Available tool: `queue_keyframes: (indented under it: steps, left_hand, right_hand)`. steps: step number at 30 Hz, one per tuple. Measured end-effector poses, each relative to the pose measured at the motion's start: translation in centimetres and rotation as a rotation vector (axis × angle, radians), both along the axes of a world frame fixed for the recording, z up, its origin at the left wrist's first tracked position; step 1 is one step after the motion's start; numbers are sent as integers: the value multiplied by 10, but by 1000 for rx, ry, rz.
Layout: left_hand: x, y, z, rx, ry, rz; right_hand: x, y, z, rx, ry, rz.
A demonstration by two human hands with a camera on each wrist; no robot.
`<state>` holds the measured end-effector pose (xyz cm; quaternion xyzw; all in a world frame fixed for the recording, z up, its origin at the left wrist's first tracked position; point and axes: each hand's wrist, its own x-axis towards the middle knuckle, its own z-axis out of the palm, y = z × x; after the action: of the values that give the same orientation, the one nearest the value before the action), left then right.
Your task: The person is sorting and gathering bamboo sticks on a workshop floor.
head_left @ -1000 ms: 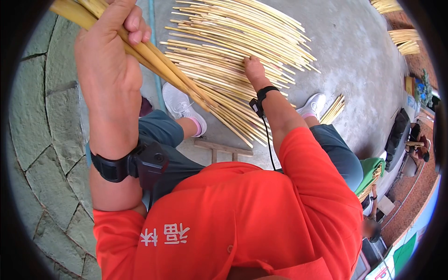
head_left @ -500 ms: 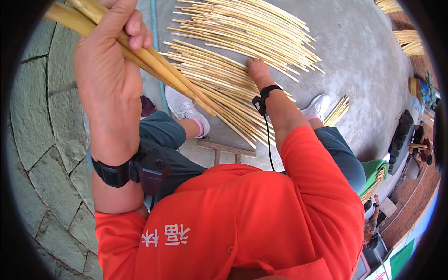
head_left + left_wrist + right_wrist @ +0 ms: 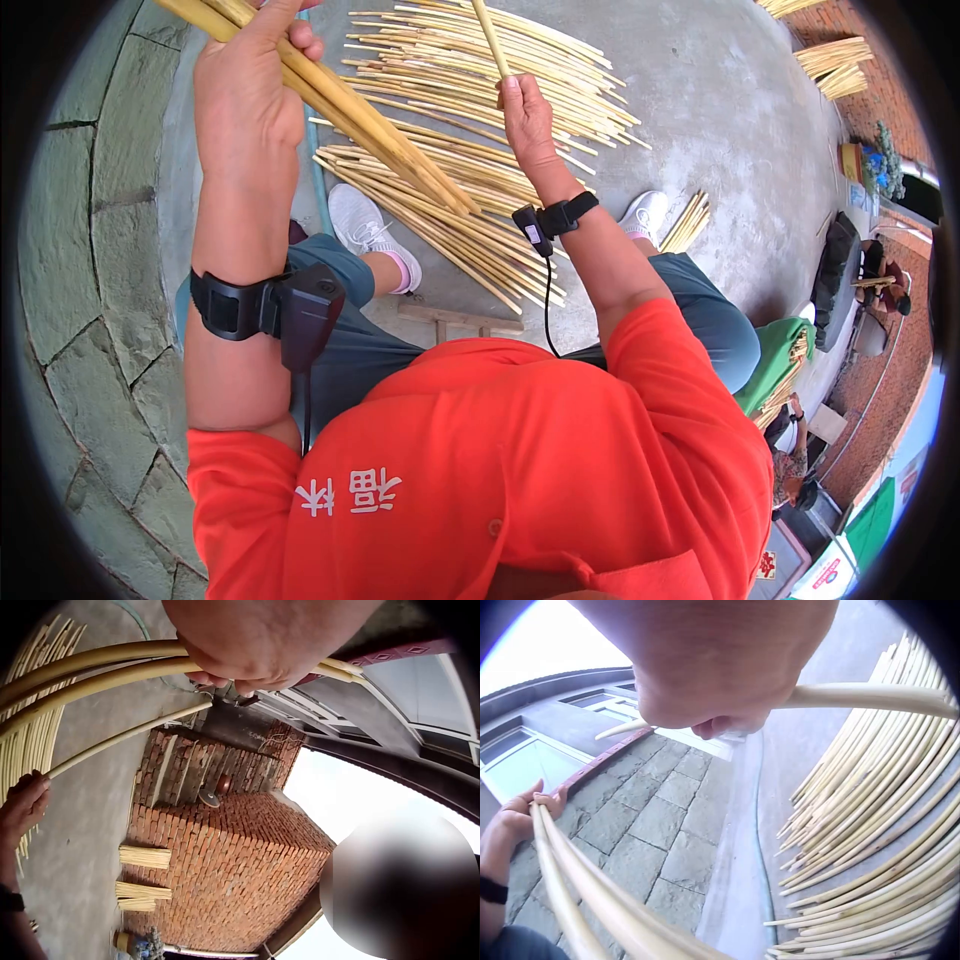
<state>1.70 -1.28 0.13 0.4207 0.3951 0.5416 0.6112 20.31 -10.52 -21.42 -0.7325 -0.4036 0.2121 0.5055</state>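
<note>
Gripped by the left hand [image 3: 245, 105], a few thick sticks [image 3: 365, 125] are being held aslant above the ground [image 3: 740, 130], fingers curled round them. One thinner stick [image 3: 488, 38] is being gripped by the right hand [image 3: 528, 120], closed round it above the loose sticks [image 3: 430, 225]. These are being borne by the ground in two broad, uneven spreads, between and beyond the shoes [image 3: 357, 218]. With their free lengths being left unsupported, the thick sticks could fan apart or slide out if the left hand were loosened. The thinner one could be tipped or knocked against them, being held by one hand only. Loose ones could be rolled or crossed by a brushing foot. Beside the far foot, a small bundle [image 3: 688, 222] is lying apart.
</note>
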Motion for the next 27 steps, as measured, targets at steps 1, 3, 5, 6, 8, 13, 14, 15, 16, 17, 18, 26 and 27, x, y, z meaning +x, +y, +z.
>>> queue_keyframes:
  steps: [1,3,5,6,8,13,14,15,16,17,18,26,27]
  left_hand:
    - [0,1,-2,-4,3,-8]
    - [2,1,-5,-4,2,-24]
    - [3,1,-6,9,-79,-165]
    - [3,4,-6,10,-79,-172]
    - [0,11,-7,-45,-39,-315]
    - [-18,32,-28,-79,63,-263]
    - [-19,33,-26,-59,74,-238]
    - [-20,33,-23,-61,79,-237]
    - [-20,33,-19,-58,76,-211]
    - [-20,32,-17,-54,75,-185]
    - [-20,30,-15,-57,84,-181]
    - [-13,26,-16,-132,158,-97]
    - [-13,26,-16,-134,161,-98]
  right_hand:
    - [-10,3,21,87,45,93]
    - [-32,4,48,179,96,284]
    - [-54,0,62,158,180,415]
    - [-64,-3,66,134,259,451]
    - [-72,-8,61,139,318,452]
    - [-53,-3,3,-60,257,510]
    - [-44,1,-21,-87,130,425]
    - [-30,3,-35,-260,-36,370]
    - [-11,3,-49,-432,-201,313]
    - [8,1,-73,-499,-280,264]
    - [26,1,-93,-566,-358,214]
    - [71,-10,-136,-977,-621,346]
    - [62,-12,-138,-1032,-562,375]
